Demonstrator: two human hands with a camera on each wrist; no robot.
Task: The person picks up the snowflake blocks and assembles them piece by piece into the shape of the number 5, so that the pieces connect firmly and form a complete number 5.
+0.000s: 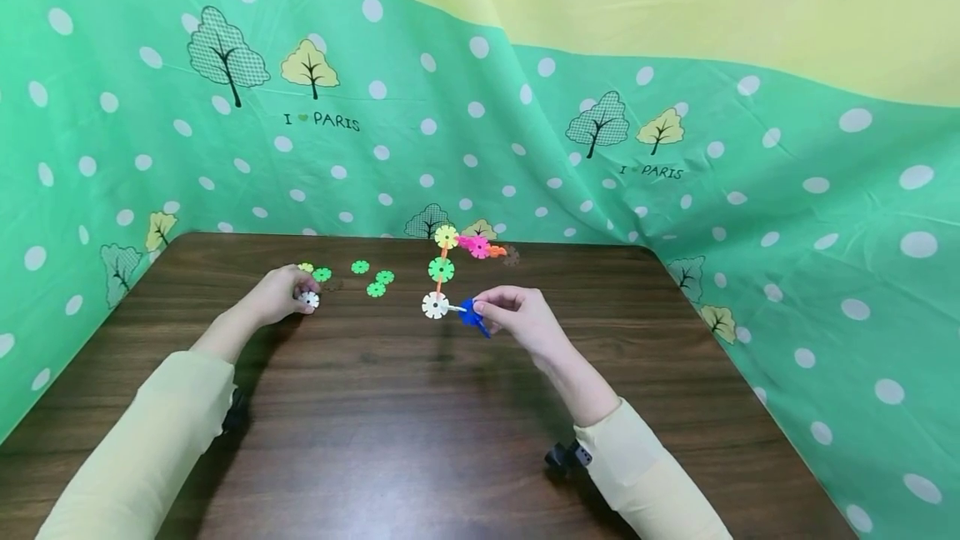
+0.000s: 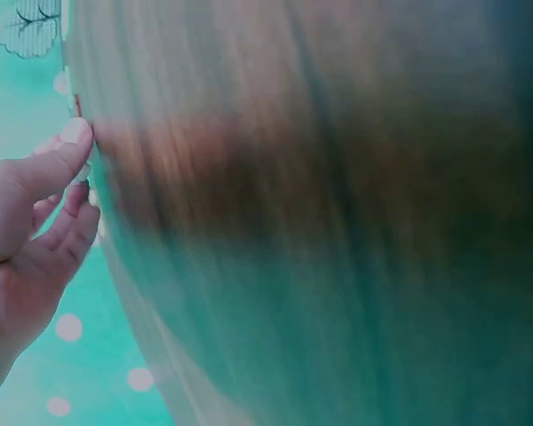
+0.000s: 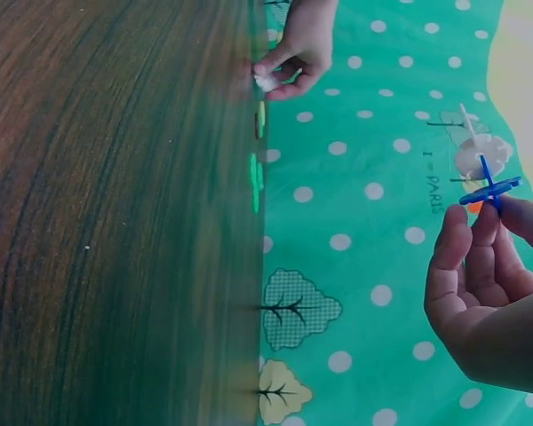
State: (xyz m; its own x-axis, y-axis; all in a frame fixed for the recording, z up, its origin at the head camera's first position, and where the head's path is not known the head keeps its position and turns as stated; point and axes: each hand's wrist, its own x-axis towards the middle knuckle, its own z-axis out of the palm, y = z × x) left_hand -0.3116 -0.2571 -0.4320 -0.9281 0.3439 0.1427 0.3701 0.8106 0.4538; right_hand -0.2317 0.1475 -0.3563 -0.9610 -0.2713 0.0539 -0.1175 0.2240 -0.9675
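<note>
My right hand (image 1: 525, 325) pinches a blue notched disc (image 1: 470, 312) at the end of a chain of joined discs. From the blue piece the chain runs left to a white disc (image 1: 435, 305), up through a green disc (image 1: 441, 269) to a yellow disc (image 1: 446, 237), then right to a pink disc (image 1: 479, 247). In the right wrist view blue pieces (image 3: 490, 191) cross each other at the fingertips. At the table's left, my left hand (image 1: 281, 297) holds a loose white disc (image 1: 309, 299) between thumb and fingers; in the left wrist view the hand (image 2: 35, 213) mostly hides it.
Several loose green discs (image 1: 377, 289) lie on the brown table (image 1: 360, 440) between my hands and beside the left one. A yellow disc (image 1: 305, 267) is just behind the left fingers. A green dotted curtain (image 1: 465, 123) hangs behind the table and along its sides.
</note>
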